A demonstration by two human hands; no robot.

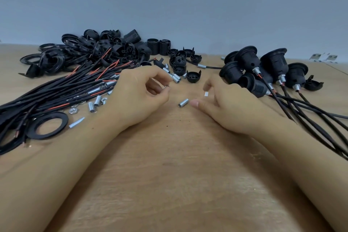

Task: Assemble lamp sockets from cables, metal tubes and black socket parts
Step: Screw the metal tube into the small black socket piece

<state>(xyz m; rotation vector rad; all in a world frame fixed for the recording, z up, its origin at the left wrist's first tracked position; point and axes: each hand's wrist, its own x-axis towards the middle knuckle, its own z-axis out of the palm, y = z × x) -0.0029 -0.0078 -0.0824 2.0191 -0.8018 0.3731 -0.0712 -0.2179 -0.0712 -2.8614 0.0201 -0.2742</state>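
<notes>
Left hand is pinching a small metal nut between thumb and curled forefinger, mid-desk. Right hand hangs loosely curled, holding nothing that I can make out, thumb tip just beside a loose metal tube lying on the bare wood of the desk.

Risks from here, as I judge it: that tube is round and could roll off towards the near edge with one clumsy nudge; the nut is tiny and a slack pinch would drop it among the cables spread towards the left edge.

Counting now: finished sockets heaped towards the right edge, about seven, overlapping so I can't be sure. Loose tubes, roughly eight or nine in sight. One flat black ring near the left edge. The black parts pile at the far left is too tangled to count.
</notes>
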